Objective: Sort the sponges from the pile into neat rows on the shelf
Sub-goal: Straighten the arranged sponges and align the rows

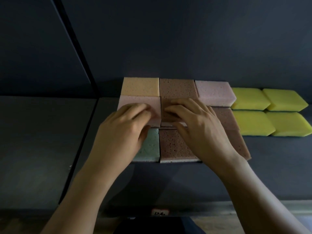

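1. Pink and brown are the two getting fussed with. The left hand [123, 130] has its fingers draped over the middle-row pink sponge [131, 101] with the thumb tucked against its front edge. The right hand [200, 125] does the same on the middle-row brown sponge [165, 100]. Both hands are holding, with fingers bent rather than spread.
2. My guess at why: gripping top plus front lets you scoot both together, so the seam between them closes and lines up with the rows around it.
3. Edges are tight. The peach sponge [140, 86] and back brown sponge [177, 89] butt up behind. The green sponge [150, 147] and front brown sponge [173, 146] sit right in front, so there's hardly any wiggle room.
4. The yellow sponges [253, 122] look done, in a two-by-two block on the right.
5. Open room: the bare shelf [278, 166] runs along the front and below the yellows, but there's only a thin strip on the left. The pile isn't in shot.
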`<state>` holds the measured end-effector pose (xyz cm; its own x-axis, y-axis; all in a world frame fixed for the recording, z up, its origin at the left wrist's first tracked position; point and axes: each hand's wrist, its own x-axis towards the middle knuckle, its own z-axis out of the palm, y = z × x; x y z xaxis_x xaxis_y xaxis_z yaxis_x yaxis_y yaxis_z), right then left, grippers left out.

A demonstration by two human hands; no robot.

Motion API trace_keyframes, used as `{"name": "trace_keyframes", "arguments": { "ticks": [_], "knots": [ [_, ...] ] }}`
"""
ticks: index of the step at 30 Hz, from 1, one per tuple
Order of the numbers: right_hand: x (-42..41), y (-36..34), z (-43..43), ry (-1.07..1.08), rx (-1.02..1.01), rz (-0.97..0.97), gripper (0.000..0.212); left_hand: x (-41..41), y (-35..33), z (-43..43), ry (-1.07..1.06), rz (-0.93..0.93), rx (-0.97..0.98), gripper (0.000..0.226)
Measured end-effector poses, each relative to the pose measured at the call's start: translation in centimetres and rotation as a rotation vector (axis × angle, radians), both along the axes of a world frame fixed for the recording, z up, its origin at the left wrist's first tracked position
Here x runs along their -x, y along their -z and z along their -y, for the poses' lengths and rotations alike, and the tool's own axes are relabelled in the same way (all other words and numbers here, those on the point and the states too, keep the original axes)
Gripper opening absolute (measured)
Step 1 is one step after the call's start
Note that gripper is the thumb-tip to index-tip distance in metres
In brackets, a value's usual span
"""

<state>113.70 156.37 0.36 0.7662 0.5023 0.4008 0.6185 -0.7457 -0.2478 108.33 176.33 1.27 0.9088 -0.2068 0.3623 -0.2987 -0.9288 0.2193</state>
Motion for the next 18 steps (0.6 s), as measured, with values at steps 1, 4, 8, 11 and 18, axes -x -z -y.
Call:
{"name": "trace_keyframes", "arguments": {
  "ticks": [1, 4, 8, 11, 18],
  "knots": [
    [-0.1, 0.0, -0.2, 0.001, -0.006, 0.0, 0.037, -0.1, 0.1, 0.0, 0.007, -0.002, -0.002, 0.035],
    [-0.1, 0.0, -0.5, 0.014, -0.005, -0.004, 0.037, -0.1, 0.2, -0.1, 0.02, -0.012, -0.01, 0.038],
    [0.1, 0.0, -0.6, 0.03, 0.006, -0.026, 0.04, -0.2, 0.1, -0.5, 0.048, -0.024, -0.006, 0.036],
    [0.0, -0.1, -0.4, 0.018, 0.025, -0.047, 0.042, -0.1, -0.2, -0.8, 0.076, -0.038, 0.001, 0.038],
    [2.3, -0.8, -0.1, 0.074, -0.007, -0.051, 0.051, 0.5, -0.2, -1.2, 0.143, -0.006, -0.017, 0.044]
  ]
}}
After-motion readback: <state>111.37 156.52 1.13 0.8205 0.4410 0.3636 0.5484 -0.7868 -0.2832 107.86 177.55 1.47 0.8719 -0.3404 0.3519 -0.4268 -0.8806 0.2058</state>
